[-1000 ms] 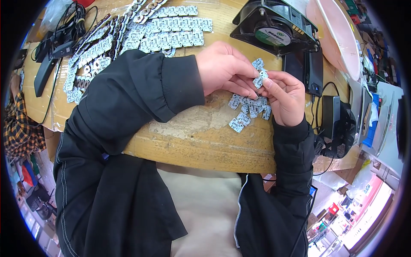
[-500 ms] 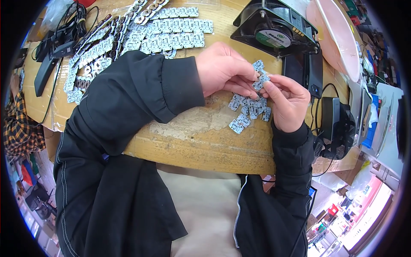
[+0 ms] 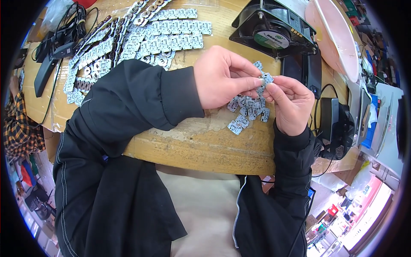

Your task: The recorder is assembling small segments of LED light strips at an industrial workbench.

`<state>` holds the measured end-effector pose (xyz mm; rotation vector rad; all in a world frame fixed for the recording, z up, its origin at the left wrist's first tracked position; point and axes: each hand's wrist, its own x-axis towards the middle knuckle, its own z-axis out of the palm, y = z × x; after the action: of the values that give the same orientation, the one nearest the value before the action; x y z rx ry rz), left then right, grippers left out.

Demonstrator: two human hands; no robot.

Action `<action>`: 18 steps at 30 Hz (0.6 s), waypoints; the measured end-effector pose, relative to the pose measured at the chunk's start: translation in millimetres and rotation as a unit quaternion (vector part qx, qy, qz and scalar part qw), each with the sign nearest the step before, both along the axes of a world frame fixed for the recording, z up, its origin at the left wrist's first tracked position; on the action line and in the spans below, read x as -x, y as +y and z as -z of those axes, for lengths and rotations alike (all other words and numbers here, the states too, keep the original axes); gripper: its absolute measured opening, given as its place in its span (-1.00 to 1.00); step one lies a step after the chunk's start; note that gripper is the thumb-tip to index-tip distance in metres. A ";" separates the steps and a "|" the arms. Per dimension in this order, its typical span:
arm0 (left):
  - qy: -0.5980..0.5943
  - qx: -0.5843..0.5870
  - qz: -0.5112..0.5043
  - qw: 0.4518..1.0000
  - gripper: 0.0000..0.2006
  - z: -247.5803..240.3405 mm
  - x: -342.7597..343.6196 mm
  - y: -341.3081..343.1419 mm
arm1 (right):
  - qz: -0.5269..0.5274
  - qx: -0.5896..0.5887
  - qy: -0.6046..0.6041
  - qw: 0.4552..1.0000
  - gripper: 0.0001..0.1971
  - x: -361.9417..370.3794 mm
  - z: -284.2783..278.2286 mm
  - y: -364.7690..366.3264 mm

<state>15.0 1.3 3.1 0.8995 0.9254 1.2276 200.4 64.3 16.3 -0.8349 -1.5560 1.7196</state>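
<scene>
Between my two hands, a small white circuit board piece [image 3: 267, 78] is pinched over the pile at the right of the table. My left hand [image 3: 227, 79] grips its left side with thumb and fingers. The thumb and fingers of my right hand [image 3: 291, 100] close on its right side. Below and beyond the hands lies a loose pile of small circuit boards [image 3: 249, 105], partly hidden by my fingers. Two boards [image 3: 239, 124] lie at its near edge. To the far left, joined strips of similar boards [image 3: 173, 42] are laid in rows.
A black square cooling fan [image 3: 274, 32] stands at the back right beside a pink basin [image 3: 338, 43]. A smaller black fan [image 3: 342, 128] sits at the right edge. Black adapters with cables [image 3: 64, 47] lie far left. Another person's checkered sleeve [image 3: 21, 124] shows at the left.
My left hand has turned, its thumb now across the front of the board. The held board has tilted and moved slightly right, and my right hand has shifted slightly right and down.
</scene>
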 end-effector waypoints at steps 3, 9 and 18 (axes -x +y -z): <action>-0.024 0.002 -0.011 1.000 -0.81 -0.6 -1.5 -1.2 | 0.017 -0.023 -0.014 0.999 -0.81 0.3 -1.7 -0.7; 0.048 -0.045 -0.064 0.996 -0.84 -4.1 9.6 10.4 | 0.005 -0.034 0.003 0.999 -0.81 -3.5 -1.0 3.9; 0.068 -0.017 0.018 0.997 -0.83 -7.6 8.3 2.5 | -0.030 -0.187 -0.111 0.976 -0.94 3.8 -9.5 -6.1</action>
<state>6.8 3.8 10.7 1.0323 0.9941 1.1654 196.6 58.2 25.8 -0.8090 -1.9944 1.3422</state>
